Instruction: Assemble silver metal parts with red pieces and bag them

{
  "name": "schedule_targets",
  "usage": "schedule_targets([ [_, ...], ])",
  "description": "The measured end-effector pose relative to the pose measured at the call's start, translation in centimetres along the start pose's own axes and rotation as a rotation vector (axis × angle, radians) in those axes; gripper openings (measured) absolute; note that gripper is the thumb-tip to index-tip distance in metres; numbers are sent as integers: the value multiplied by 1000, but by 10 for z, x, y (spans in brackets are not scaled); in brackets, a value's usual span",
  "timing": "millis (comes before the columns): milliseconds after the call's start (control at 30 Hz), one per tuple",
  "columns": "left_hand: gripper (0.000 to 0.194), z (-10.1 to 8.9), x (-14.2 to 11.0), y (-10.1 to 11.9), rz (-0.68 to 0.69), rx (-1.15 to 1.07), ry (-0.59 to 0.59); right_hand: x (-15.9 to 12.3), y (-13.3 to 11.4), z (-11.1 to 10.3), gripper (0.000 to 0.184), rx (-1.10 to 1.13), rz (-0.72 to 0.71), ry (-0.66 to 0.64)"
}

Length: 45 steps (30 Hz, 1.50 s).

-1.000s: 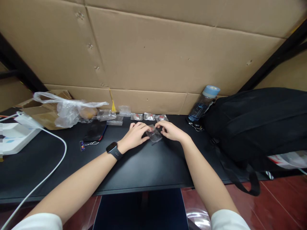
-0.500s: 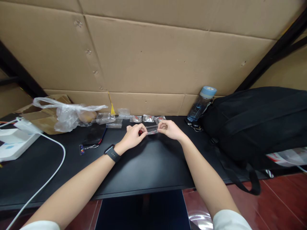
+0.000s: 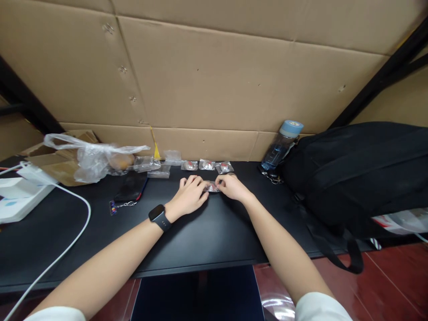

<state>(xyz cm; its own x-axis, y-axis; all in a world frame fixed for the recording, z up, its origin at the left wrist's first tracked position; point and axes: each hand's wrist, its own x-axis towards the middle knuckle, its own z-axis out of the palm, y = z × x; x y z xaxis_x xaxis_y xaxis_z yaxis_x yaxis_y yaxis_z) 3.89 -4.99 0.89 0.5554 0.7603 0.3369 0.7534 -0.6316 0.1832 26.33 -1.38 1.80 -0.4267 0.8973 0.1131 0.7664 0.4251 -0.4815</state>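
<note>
A small clear plastic bag [image 3: 211,187] with something round and red-marked in it lies on the black table between my hands. My left hand [image 3: 190,194], palm down, holds the bag's left edge under its curved fingers, with the thumb a little apart. At the right edge, my right hand [image 3: 231,186] pinches the plastic between thumb and fingers. Just behind are three similar filled bags in a row: a left one [image 3: 189,166], a middle one [image 3: 207,165] and a right one [image 3: 224,167]. What exactly the bags contain is too small to tell.
Clear plastic packets [image 3: 159,171] and a tied plastic bag [image 3: 92,160] lie back left, near a dark phone [image 3: 131,187] with a charm. A white cable [image 3: 87,223] runs along the left. A bottle [image 3: 279,147] and black backpack [image 3: 361,174] stand right.
The small bag was lying tilted, then was held up stretched between both hands, and is now low at the table. My left hand has flattened over its edge; my right hand has shifted slightly left.
</note>
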Motion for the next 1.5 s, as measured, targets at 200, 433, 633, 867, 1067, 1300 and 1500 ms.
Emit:
schedule_targets([
  [200, 24, 1, 0, -3, 27, 17, 19, -3, 2, -3, 28, -135, -154, -34],
  [433, 22, -1, 4, -2, -6, -41, 48, -3, 0, -2, 18, -123, -108, -22],
  [633, 24, -5, 6, -2, -111, -110, 111, -1, -1, -10, 16, 21, -125, 4],
  [867, 20, -7, 11, -8, -318, -254, 103, 2, -2, -7, 24, 395, -51, -34],
  [1067, 24, -14, 14, -11, -395, -345, 90, 4, -2, -3, 36, 663, -51, -74],
  [1300, 26, -17, 15, -13, -404, -351, 111, 7, -1, 5, 42, 739, 37, 41],
  [1500, 25, -13, 16, -24, -365, -501, 107, 8, -5, 4, 44, 832, 86, 92],
])
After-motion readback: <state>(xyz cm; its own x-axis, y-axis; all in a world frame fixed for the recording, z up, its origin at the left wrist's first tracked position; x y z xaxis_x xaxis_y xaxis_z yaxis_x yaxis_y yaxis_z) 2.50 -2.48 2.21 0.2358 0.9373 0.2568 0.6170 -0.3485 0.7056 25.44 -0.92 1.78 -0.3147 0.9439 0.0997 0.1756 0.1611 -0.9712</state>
